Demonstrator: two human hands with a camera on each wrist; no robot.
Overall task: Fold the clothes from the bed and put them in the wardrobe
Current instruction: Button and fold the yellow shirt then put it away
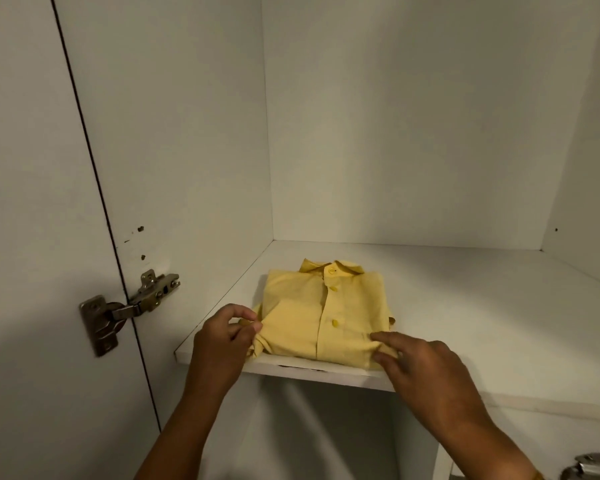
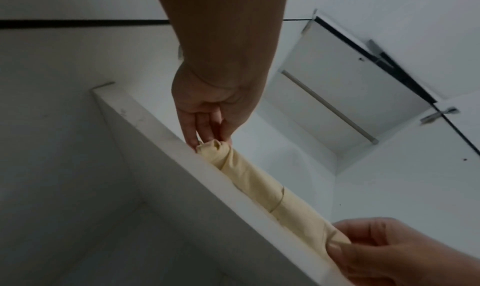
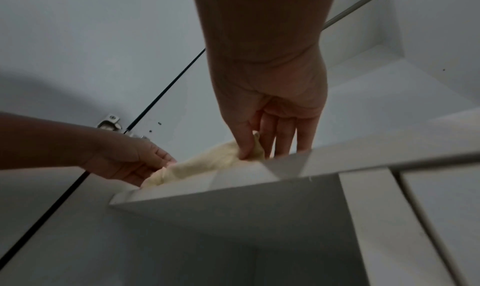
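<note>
On the wardrobe shelf [image 1: 465, 306], folded yellow shirt [image 1: 319, 317], near corners pinched by left hand [image 1: 222, 337] and right hand [image 1: 420, 368].

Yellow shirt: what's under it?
The folded yellow shirt lies directly on the white wardrobe shelf, both hands pinching its near corners. Whether anything sits beneath it is hidden by the fabric.
</note>
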